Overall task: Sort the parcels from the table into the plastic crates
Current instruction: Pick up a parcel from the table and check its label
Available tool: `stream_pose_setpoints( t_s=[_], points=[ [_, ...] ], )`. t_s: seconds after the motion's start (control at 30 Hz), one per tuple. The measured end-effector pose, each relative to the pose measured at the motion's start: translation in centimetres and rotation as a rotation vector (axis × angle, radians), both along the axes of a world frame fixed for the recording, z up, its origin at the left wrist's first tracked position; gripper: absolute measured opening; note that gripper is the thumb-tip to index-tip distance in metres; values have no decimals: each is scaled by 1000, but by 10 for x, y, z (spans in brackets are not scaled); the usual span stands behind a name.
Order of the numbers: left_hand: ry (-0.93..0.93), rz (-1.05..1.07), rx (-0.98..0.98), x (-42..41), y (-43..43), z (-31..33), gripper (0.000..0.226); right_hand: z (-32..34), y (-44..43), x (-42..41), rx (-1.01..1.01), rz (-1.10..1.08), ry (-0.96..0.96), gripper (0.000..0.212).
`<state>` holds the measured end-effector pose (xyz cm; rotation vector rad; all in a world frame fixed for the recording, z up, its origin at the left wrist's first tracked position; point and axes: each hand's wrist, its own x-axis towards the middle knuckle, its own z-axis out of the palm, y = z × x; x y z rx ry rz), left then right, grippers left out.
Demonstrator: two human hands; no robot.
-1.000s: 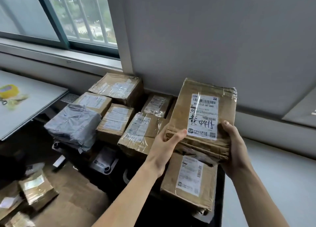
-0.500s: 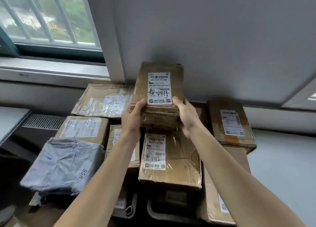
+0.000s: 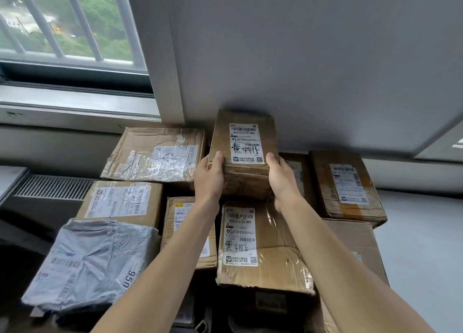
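While gripped, parcel (image 3: 244,142) between both hands.

single head-worn view i'm getting, looking forward and down along both forearms, close over the stacked brown cardboard parcels (image 3: 260,247), facing the plain grey wall (image 3: 313,57) and barred window (image 3: 62,24) upper left.

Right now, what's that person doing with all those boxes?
A person is sorting parcels. Both hands, the left hand and the right hand, grip one small cardboard parcel with a white label, holding it at the back of the pile near the wall. Around it lie more taped cardboard boxes, like the one with a matching label just below, and a grey plastic mailer bag on the left. Whether the parcel already rests on the pile is hard to tell.
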<state>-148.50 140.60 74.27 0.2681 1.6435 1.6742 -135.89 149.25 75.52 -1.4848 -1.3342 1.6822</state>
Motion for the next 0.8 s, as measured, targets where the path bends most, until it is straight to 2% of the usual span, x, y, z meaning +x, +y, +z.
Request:
stream_pose_setpoints(
  t_s=[0.07, 0.2, 0.33, 0.47, 0.63, 0.8],
  points=[
    [21, -20, -4, 0, 3, -1, 21, 2, 3, -1, 42, 11, -37, 46],
    [166, -13, -45, 0, 5, -6, 38, 1, 5, 2, 92, 47, -73, 45],
    [138, 55, 3, 0, 8, 1, 22, 11, 5, 4, 88, 48, -53, 42],
    [182, 81, 24, -8, 15, 7, 20, 18, 13, 2, 116, 32, -15, 30],
    [222, 35, -26, -2, -2, -12, 36, -2, -3, 9, 121, 54, -39, 43],
    [241, 81, -36, -8, -4, -12, 27, -3, -3, 2, 105, 76, -31, 48]
  ],
)
